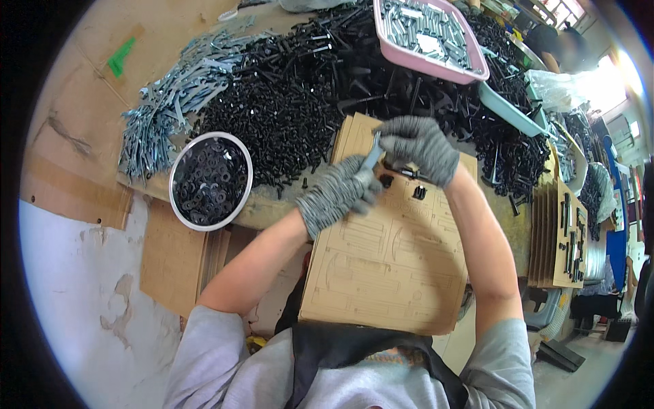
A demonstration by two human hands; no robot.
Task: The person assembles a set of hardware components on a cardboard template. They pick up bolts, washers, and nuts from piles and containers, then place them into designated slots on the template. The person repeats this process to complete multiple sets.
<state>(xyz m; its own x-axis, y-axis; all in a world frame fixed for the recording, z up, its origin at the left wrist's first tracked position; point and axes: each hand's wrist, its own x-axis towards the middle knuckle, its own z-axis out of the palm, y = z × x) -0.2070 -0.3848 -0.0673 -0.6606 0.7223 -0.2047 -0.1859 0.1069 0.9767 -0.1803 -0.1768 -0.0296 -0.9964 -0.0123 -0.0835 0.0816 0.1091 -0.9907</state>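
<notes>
A small flat silver wrench [372, 154] is held up above a printed cardboard sheet. My left hand [338, 194], in a grey knit glove, closes on its lower end, and the glove is slightly blurred. My right hand [421, 146], gloved alike, has its fingers curled against the wrench's upper part. Beneath my right hand, a black bolt [407, 172] and small black pieces [419, 193] lie on the cardboard sheet [381, 273], which bears line drawings of parts. Its top portion is partly covered by my hands.
Beyond the cardboard spreads a heap of black bolts [272, 116], with silver wrenches [180, 88] piled at left. A bowl of black washers [178, 204] stands near the table's left edge. A pink tray [436, 65] holds silver tubes. Cardboard sheets with mounted parts [545, 238] stand at right.
</notes>
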